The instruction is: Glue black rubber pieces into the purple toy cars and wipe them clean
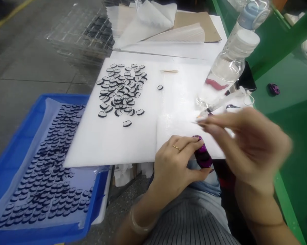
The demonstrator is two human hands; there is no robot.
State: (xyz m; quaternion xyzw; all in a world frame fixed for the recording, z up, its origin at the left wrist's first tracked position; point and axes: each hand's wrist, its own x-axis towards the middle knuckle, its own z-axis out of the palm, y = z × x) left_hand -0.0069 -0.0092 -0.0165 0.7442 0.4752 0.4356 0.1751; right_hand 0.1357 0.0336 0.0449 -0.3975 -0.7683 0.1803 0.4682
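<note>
My left hand (pixel 177 163) grips a small shiny purple-and-black toy car body (pixel 203 154) between thumb and fingers at the board's near edge. Above and to the right of it, my right hand (pixel 245 143) is pinched and smeared by motion. From its fingertips pokes a thin toothpick (pixel 196 122), its tip apart from the car body. Beside those fingers lies a syringe (pixel 222 102) with an orange tip. Many small curved black-edged pieces (pixel 122 88) are heaped on the white board (pixel 143 143), and a single piece (pixel 159 87) lies apart from them.
A few loose toothpicks (pixel 169 71) lie farther back. A clear water bottle (pixel 224 68) stands at right, near a dark phone (pixel 247 78). Another purple car body (pixel 273 89) is on the green surface. At lower left, a blue tray (pixel 18 132) holds rows of black pieces.
</note>
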